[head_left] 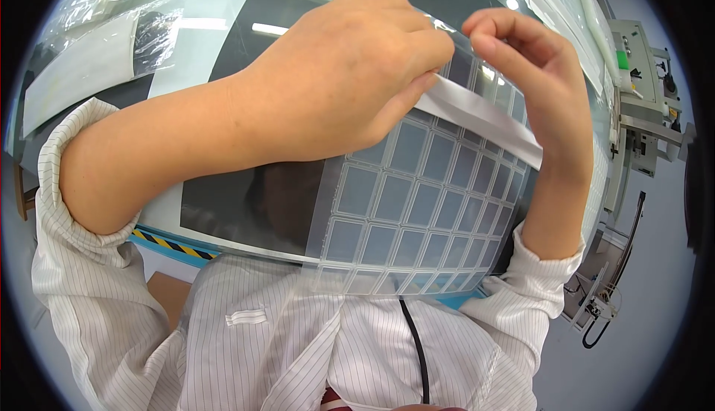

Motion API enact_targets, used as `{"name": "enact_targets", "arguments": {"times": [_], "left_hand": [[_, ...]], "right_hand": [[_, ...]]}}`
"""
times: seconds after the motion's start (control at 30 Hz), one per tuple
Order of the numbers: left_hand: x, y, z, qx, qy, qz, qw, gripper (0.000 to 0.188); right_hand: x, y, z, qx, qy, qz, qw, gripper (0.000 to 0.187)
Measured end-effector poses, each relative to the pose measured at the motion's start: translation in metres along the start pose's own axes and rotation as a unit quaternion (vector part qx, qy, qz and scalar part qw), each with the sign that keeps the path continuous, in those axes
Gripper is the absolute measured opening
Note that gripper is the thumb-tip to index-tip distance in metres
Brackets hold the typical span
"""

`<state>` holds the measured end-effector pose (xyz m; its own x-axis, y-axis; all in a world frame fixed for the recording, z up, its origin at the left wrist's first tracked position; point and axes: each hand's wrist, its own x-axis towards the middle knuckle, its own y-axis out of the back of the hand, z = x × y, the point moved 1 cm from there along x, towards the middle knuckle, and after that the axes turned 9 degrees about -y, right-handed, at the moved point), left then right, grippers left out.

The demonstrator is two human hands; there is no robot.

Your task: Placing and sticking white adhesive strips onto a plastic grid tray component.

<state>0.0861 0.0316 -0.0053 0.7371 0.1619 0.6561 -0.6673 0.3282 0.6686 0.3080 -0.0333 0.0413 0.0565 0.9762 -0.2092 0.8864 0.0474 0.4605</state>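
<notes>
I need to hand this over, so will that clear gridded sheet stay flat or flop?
The clear gridded sheet probably flops: it curves between the left hand and right hand. It looks thin and light, and its glossy surface may be slippery.

A glossy clear plastic sheet (417,202) of gridded squares is gleaming over the smooth, reflective desk (223,46), beside matt striped cloth sleeves (89,292).
</notes>
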Motion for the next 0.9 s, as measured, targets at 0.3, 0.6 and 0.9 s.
{"name": "enact_targets", "arguments": {"times": [0.3,0.6,0.9], "left_hand": [[-0.008,-0.003,-0.002,0.01,0.01,-0.086,0.996,0.016],[-0.003,-0.002,-0.002,0.021,-0.009,-0.097,0.995,0.017],[-0.003,-0.003,-0.001,0.015,-0.008,-0.078,0.997,0.018]], "right_hand": [[0.025,-0.003,0.018,-0.061,-0.025,0.011,0.998,0.017],[0.026,-0.003,0.023,-0.068,-0.002,-0.002,0.998,0.016],[0.024,-0.007,0.022,-0.088,0.012,0.015,0.996,0.012]]}}
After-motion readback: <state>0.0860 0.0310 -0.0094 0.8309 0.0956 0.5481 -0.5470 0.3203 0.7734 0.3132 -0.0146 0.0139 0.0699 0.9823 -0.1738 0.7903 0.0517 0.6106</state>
